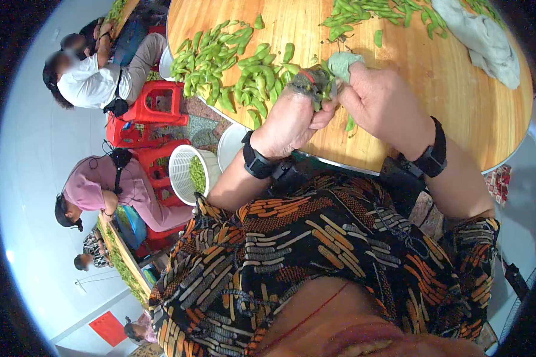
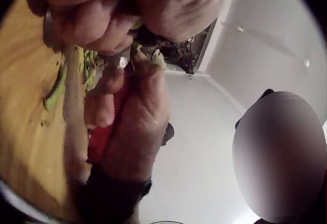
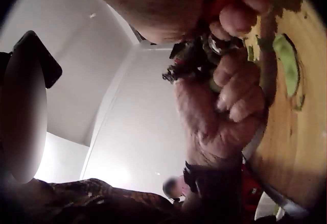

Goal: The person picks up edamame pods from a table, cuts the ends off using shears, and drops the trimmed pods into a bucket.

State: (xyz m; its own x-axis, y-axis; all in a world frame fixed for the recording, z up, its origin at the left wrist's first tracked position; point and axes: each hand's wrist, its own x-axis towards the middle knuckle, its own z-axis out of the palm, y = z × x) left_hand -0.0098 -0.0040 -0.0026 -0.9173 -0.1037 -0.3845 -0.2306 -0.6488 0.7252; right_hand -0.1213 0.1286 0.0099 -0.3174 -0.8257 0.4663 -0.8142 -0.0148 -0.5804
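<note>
Both hands meet over the near edge of the round wooden bench [image 1: 399, 65]. The left hand [image 1: 289, 119] has its grip clenched around a red-handled tool [image 2: 104, 132], fingers curled. The right hand [image 1: 381, 104] pinches a green pod [image 1: 350, 124] just beside it. A heap of pods [image 1: 232, 65] lies left of the hands; a grey cloth [image 1: 482, 35] lies well apart

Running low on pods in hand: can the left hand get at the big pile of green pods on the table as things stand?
Probably yes: the pod pile lies right beside the left hand on the table, nothing between. But that hand grips a small tool.
</note>
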